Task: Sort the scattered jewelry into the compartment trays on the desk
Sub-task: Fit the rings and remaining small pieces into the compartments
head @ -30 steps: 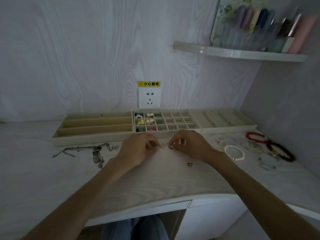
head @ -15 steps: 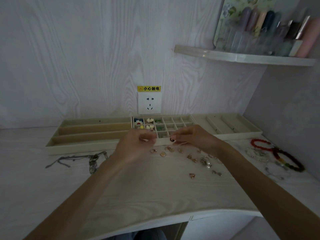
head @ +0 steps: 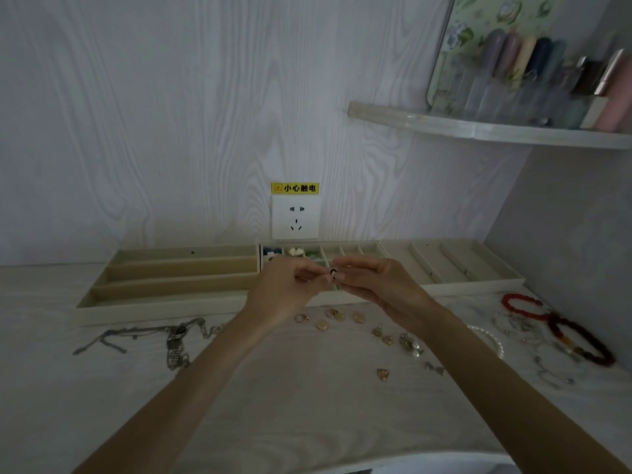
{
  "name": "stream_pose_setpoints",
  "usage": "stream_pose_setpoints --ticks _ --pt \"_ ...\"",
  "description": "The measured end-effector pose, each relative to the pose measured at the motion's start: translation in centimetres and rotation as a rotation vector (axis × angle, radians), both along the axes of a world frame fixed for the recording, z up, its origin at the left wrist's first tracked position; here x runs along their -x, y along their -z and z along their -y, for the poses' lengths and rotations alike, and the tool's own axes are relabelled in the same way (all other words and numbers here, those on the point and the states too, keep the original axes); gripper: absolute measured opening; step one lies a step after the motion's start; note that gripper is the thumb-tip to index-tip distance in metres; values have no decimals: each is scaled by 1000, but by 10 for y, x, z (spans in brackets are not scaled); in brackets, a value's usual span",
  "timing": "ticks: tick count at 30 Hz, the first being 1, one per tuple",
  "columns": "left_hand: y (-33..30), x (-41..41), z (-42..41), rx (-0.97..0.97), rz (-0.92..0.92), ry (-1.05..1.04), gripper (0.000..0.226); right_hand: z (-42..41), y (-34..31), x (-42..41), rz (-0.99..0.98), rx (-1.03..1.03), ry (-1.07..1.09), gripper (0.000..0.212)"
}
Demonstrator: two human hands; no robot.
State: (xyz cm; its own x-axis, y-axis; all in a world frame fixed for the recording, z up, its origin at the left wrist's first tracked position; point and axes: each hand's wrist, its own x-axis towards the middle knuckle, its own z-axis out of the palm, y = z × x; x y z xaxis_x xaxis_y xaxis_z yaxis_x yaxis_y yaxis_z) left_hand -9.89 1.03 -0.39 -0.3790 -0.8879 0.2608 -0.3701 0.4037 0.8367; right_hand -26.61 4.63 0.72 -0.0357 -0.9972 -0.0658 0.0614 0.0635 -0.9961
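Both hands raised over the front edge of the middle grid tray [head: 349, 249], fingertips meeting. Left hand [head: 285, 292] and right hand [head: 372, 285] each pinch a small dark-and-white charm [head: 333, 271] between them, held above the tray, not in a compartment. Back-left grid cells hold a few beads. Long-slot tray [head: 171, 278] to the left, another slotted tray [head: 455, 265] to the right. On the desk [head: 307, 405]: gold charms [head: 338, 316] just below the hands, silver chains [head: 174, 340] left, pearl bracelet [head: 492, 340] and red bead bracelets [head: 523, 306] right.
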Motion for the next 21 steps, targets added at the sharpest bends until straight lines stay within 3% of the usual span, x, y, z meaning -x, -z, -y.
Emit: stream_pose_setpoints --ticks 4,7,11,14,18,21 --pt "1 11 11 -53 21 -55 12 9 1 -1 -15 58 85 19" --pt "4 17 17 -58 -60 -42 9 18 -1 1 -24 23 122 16" --pt "9 18 27 -23 -81 -41 5 29 -6 5 -288 -18 122 13" --pt "4 14 42 47 -84 -8 13 42 -13 2 -364 53 150 13" --pt "-13 1 67 80 80 47 12 60 -22 0 -437 122 136 7" --pt "-15 -16 81 53 322 -30 15 73 -23 6 -561 191 145 6"
